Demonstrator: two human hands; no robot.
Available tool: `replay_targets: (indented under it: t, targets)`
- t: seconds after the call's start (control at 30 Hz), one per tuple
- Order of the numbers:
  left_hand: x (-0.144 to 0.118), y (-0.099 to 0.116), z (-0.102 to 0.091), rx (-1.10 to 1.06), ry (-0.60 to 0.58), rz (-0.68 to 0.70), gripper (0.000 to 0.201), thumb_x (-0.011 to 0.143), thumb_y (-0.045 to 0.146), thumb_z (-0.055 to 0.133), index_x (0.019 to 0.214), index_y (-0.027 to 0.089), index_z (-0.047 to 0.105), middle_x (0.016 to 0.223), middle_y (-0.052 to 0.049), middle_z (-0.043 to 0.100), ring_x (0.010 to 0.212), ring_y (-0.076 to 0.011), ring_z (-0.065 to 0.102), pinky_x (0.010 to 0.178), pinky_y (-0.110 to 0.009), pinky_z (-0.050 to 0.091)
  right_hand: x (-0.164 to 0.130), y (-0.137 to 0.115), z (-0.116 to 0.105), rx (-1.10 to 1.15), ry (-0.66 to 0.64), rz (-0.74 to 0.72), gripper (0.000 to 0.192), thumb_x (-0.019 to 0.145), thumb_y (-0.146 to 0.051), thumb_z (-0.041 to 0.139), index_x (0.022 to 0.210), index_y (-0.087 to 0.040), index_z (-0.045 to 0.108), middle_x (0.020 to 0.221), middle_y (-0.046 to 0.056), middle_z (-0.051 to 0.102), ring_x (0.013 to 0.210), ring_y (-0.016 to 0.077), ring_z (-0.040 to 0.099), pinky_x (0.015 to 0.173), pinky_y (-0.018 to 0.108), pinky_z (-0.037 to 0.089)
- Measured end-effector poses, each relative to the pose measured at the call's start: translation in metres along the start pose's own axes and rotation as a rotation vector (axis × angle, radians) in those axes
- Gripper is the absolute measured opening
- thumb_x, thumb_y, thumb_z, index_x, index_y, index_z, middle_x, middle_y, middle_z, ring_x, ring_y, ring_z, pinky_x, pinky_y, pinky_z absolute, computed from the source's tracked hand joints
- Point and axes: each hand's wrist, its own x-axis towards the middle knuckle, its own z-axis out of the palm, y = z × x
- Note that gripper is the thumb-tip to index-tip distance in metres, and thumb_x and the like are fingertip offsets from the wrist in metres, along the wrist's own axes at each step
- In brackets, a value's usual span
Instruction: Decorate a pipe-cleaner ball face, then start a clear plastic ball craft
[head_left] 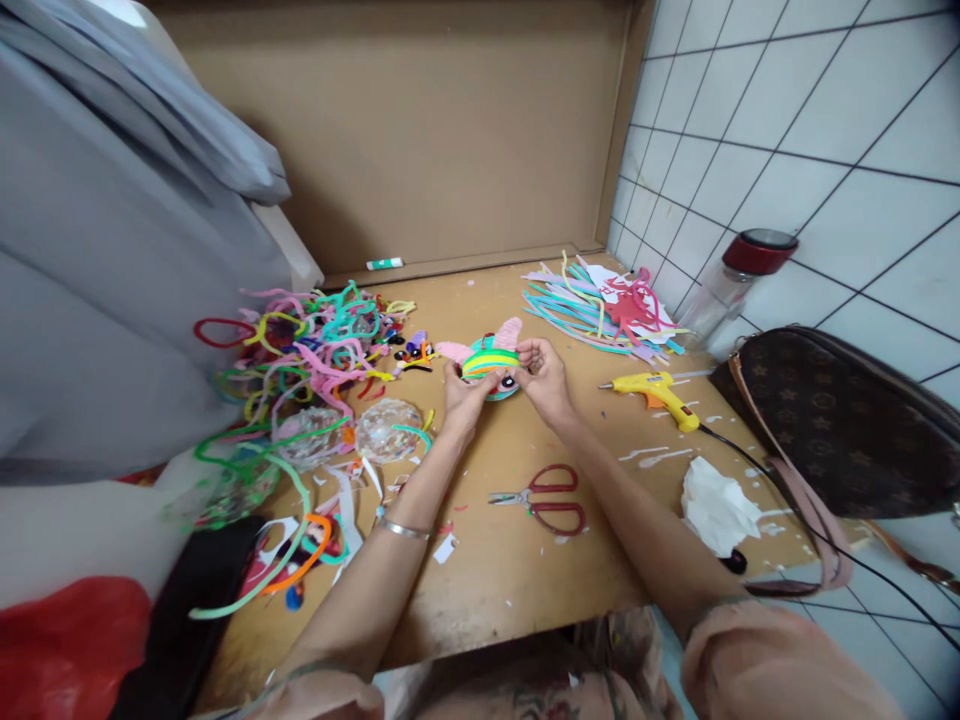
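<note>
Between my two hands is a small pipe-cleaner figure (pixel 489 362), striped green, yellow and teal, with pink ear-like pieces and a round black-and-white eye. My left hand (pixel 466 392) grips its left side, thumb across the lower front. My right hand (pixel 546 378) pinches its right edge near the eye, fingers bent; whether a small piece is also between them I cannot tell. Below them on the table lie red-handled scissors (pixel 553 500), their blades pointing left.
A tangled heap of pipe cleaners (pixel 322 340) and clear plastic balls (pixel 390 430) fill the left side. Straight pipe cleaners (pixel 577 310) lie at the back right. A yellow glue gun (pixel 660 392), crumpled tissue (pixel 716 505), bottle (pixel 731 285) and brown bag (pixel 825 430) stand right.
</note>
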Motion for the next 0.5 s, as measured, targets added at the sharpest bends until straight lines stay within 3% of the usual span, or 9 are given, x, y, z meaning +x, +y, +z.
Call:
replay_targets:
  t: [0.1, 0.5]
  targets:
    - [-0.0019, 0.0047, 0.0025, -0.070, 0.009, -0.085, 0.068, 0.050, 0.034, 0.090, 0.100, 0.022, 0.047, 0.091, -0.002, 0.070, 0.079, -0.0164, 0.069, 0.079, -0.032, 0.056, 0.0011, 0.0009, -0.0033, 0.106, -0.016, 0.030, 0.033, 0.061, -0.030, 0.069, 0.089, -0.024, 0.053, 0.083, -0.001, 0.059, 0.081, 0.0160, 0.058, 0.077, 0.030, 0.050]
    - [0.0024, 0.0035, 0.0004, -0.107, 0.030, -0.083, 0.071, 0.043, 0.035, 0.092, 0.098, 0.021, 0.049, 0.093, -0.002, 0.069, 0.080, -0.0148, 0.068, 0.079, -0.029, 0.055, 0.0000, 0.0061, -0.0067, 0.172, 0.004, 0.032, 0.030, 0.065, -0.036, 0.069, 0.088, -0.024, 0.055, 0.084, 0.002, 0.064, 0.084, 0.0176, 0.061, 0.083, 0.033, 0.053]
